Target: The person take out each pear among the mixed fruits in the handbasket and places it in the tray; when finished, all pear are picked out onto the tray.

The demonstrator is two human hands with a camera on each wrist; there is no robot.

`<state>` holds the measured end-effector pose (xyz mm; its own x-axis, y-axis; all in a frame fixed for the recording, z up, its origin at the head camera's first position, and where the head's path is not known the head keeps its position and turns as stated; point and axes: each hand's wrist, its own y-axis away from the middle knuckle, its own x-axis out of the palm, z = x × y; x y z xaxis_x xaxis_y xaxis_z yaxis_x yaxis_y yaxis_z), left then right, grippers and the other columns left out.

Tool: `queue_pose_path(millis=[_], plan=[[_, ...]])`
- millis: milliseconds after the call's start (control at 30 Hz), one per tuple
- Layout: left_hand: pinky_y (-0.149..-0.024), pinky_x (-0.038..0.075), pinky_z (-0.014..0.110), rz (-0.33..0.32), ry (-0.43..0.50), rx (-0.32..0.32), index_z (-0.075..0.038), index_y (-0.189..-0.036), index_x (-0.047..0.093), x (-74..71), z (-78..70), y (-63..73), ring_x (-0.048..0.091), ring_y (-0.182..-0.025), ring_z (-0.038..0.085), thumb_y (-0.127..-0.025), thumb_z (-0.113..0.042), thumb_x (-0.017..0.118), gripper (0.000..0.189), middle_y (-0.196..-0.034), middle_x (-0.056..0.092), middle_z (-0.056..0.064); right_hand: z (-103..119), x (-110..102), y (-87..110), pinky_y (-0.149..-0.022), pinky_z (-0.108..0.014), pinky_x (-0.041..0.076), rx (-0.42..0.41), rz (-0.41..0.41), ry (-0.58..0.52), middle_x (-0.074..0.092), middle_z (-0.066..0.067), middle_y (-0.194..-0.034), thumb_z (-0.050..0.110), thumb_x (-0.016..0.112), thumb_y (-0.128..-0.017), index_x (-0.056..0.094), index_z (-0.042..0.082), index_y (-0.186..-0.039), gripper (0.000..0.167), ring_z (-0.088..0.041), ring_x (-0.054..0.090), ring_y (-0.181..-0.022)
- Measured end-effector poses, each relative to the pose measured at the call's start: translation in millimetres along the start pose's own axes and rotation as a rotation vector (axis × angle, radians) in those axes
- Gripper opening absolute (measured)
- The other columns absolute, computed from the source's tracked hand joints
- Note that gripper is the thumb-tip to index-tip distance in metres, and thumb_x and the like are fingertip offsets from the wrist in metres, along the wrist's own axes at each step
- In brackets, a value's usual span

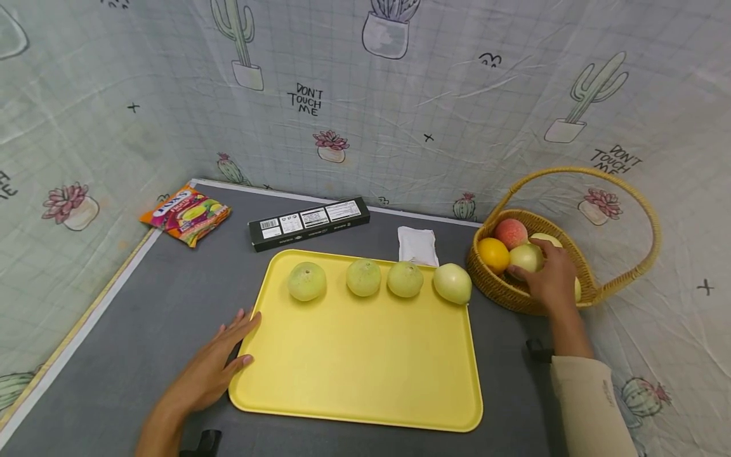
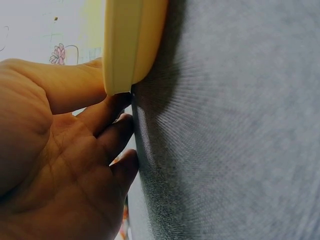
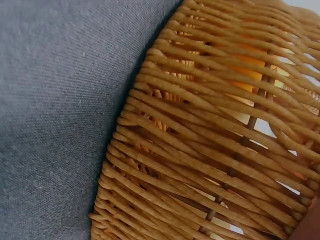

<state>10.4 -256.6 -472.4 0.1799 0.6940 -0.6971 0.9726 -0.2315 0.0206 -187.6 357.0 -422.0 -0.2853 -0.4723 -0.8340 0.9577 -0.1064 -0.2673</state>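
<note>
A yellow tray [image 1: 360,355] lies on the table, with several pale green round fruits [image 1: 363,277] along its far side. My left hand [image 1: 208,365] rests at the tray's left edge, fingers extended; the left wrist view shows the thumb against the rim and the other fingertips by the table. At the right, my right hand [image 1: 554,276] reaches into a wicker basket [image 1: 502,293] and grips a pale green fruit [image 1: 525,258] between thumb and fingers. Beside that fruit are an orange [image 1: 493,255] and a peach [image 1: 511,233]. Only woven basket wall [image 3: 210,110] fills most of the right wrist view.
An orange snack bag [image 1: 188,214] lies at the back left. Behind the tray are a long black box [image 1: 309,223] and a white packet [image 1: 417,245]. The basket's tall handle [image 1: 653,235] arches up at the right. A printed curtain [image 1: 400,114] borders the table.
</note>
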Motion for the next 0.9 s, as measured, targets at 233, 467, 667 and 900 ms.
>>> queue_pose_path(millis=[233, 467, 667, 900], plan=[[-0.136, 0.003, 0.038, -0.014, -0.014, 0.021, -0.01, -0.167, 0.036, 0.3, -0.2, 0.1, 0.012, -0.164, 0.01, -0.102, -0.014, 0.068, 0.072, -0.172, 0.036, 0.019, -2.0, 1.8, -4.2, -0.11, -0.072, 0.031, -0.004, 0.026, 0.012, 0.052, -0.04, -0.138, 0.013, 0.091, -0.084, 0.055, -0.003, -0.146, 0.074, -0.06, 0.042, -0.132], [-0.127, -0.004, 0.007, -0.041, -0.034, 0.067, -0.009, -0.166, 0.038, 1.8, 0.1, 0.3, 0.005, -0.155, -0.014, -0.101, -0.011, 0.069, 0.072, -0.17, 0.039, 0.02, -2.2, 3.7, -3.2, -0.109, -0.07, 0.032, -0.002, 0.023, 0.021, 0.053, -0.04, -0.132, 0.011, 0.094, -0.079, 0.059, -0.004, -0.142, 0.074, -0.059, 0.041, -0.129], [-0.125, -0.004, 0.005, -0.054, -0.038, 0.083, -0.009, -0.165, 0.039, 2.2, 0.7, 0.7, 0.004, -0.153, -0.019, -0.102, -0.014, 0.068, 0.07, -0.17, 0.039, 0.02, -1.9, 5.6, -1.5, -0.11, -0.069, 0.033, 0.057, -0.045, -0.005, 0.051, -0.039, -0.138, 0.009, 0.094, -0.079, 0.06, -0.002, -0.145, 0.075, -0.058, 0.042, -0.132], [-0.122, -0.005, 0.001, -0.065, -0.052, 0.099, -0.009, -0.165, 0.039, 3.0, 1.7, 0.4, 0.004, -0.153, -0.019, -0.101, -0.013, 0.069, 0.071, -0.169, 0.04, 0.021, 0.5, 8.9, 5.0, -0.113, -0.066, 0.034, 0.105, -0.2, -0.083, 0.048, -0.033, -0.145, 0.008, 0.093, -0.081, 0.059, 0.006, -0.15, 0.077, -0.053, 0.041, -0.138]])
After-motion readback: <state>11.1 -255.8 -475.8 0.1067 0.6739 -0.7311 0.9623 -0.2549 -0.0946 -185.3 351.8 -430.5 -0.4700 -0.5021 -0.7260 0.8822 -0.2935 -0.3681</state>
